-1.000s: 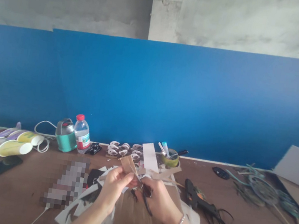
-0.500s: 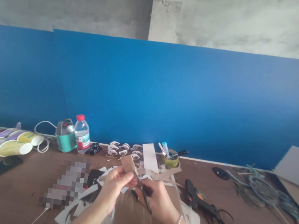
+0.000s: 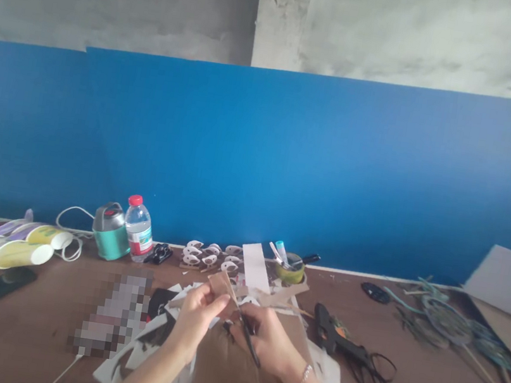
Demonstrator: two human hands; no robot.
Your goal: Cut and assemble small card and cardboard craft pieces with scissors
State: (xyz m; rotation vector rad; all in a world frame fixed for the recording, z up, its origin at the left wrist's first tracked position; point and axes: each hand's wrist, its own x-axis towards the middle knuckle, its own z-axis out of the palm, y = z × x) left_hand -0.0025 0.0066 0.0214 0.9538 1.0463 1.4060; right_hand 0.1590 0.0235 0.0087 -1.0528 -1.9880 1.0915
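My left hand (image 3: 199,312) pinches a small piece of brown cardboard (image 3: 221,285) between thumb and fingers, tilted upward. Close beside it, my right hand (image 3: 266,339) is wrapped round a pair of scissors (image 3: 250,340) with black handles. The narrow blades point up and left against the cardboard's right edge; whether they are cutting through it is too small to tell. Below both hands lies a larger brown cardboard sheet (image 3: 227,379) on top of white paper scraps (image 3: 142,354). A bracelet circles my right wrist.
Behind the hands are several white leaf-shaped cutouts (image 3: 193,251), a white strip (image 3: 255,267) and a tape roll (image 3: 289,276) holding pens. A glue gun (image 3: 334,338) with a looping cord lies right. Leftward stand a bottle (image 3: 139,232), a teal device (image 3: 111,239) and paper cups (image 3: 22,255).
The view has shifted slightly. Both hands stay together at almost the same place, with the cardboard and scissors still in them; the cardboard's angle differs a little.
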